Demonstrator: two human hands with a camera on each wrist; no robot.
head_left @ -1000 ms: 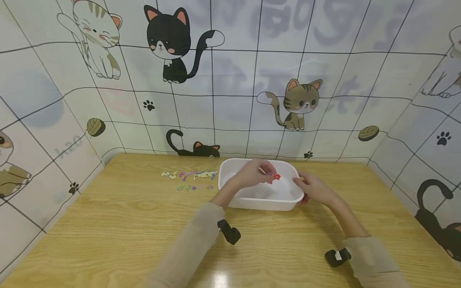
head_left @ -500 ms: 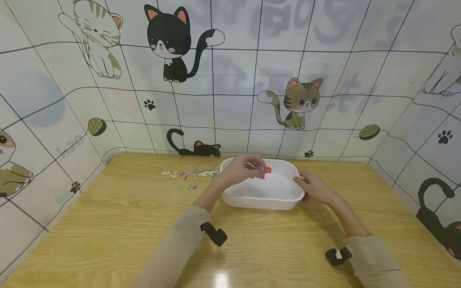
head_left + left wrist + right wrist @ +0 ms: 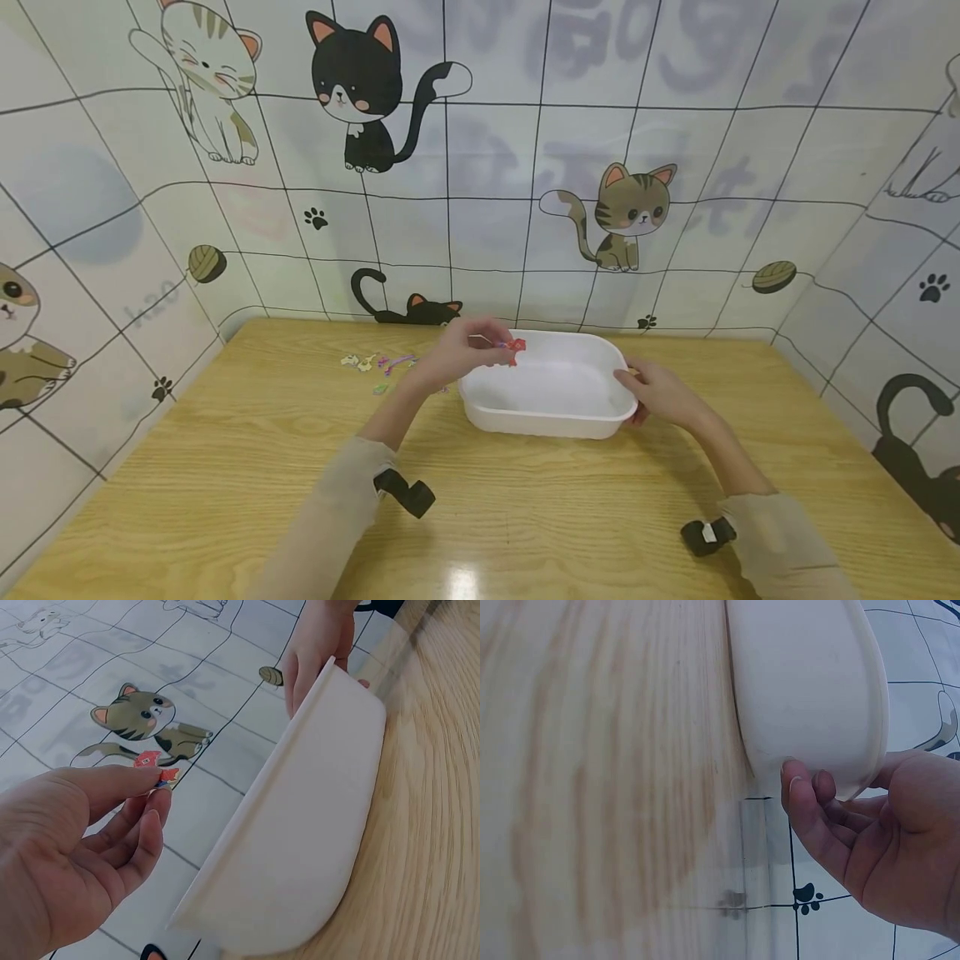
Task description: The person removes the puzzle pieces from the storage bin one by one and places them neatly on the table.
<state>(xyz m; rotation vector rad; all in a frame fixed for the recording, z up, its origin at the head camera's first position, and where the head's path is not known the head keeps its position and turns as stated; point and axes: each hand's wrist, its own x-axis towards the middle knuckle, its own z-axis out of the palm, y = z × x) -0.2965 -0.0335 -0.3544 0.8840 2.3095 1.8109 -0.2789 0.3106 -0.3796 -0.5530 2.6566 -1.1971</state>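
Note:
My left hand pinches a small flat red cut-out piece between thumb and fingertips. Blue and yellow bits show at its lower edge in the left wrist view. In the head view, that hand is over the left end of a white plastic tub, which stands on the table. The tub's inside shows bare white. At the tub's right end, my right hand grips the rim, thumb at the top edge. Its curled fingers lie against the outer wall in the right wrist view.
Left of the tub, small coloured cut-out pieces lie on the wooden table, among them cream ones, a purple-pink one and a green one. My left forearm hides others. A cat-print sheet stands behind the table.
My left hand has moved left with the red piece, from over the middle of the tub to its left end, now covering some table pieces. The right hand and tub stay put.

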